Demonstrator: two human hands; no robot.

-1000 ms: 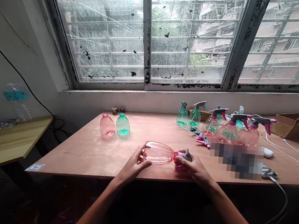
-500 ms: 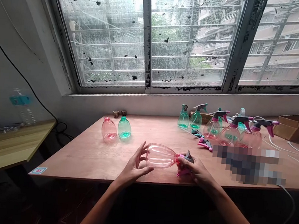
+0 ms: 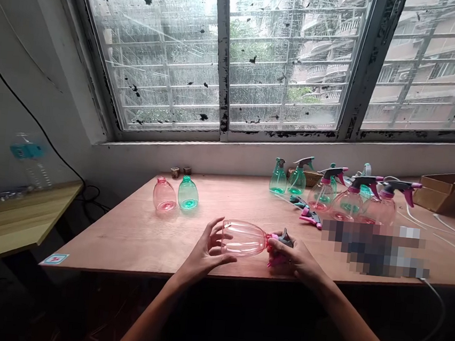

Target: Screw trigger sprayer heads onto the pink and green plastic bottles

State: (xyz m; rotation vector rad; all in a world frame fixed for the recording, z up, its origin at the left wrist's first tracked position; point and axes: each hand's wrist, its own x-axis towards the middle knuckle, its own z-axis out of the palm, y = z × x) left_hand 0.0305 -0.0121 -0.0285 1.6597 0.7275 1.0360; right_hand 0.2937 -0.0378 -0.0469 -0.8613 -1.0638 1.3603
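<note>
A clear pink spray bottle (image 3: 244, 238) lies sideways in the air over the table's front part, its base to the left. My right hand (image 3: 298, 259) is closed on its neck and its grey and pink spray head (image 3: 277, 258). Around the base end, my left hand (image 3: 206, 249) has its fingers behind the bottle and its thumb along the lower front side. Part of the spray head is hidden by my right fingers.
A pink bottle (image 3: 165, 195) and a green bottle (image 3: 189, 193) without heads stand back left. Several spray bottles with heads, such as a pink one (image 3: 320, 194) and a green one (image 3: 296, 181), stand right. Loose spray heads (image 3: 310, 217), a cardboard box (image 3: 448, 193) and white cables are also there.
My left fingers have come in closer around the bottle's base end, and the thumb reaches farther along it. My right hand keeps its hold; the view has shifted slightly.
</note>
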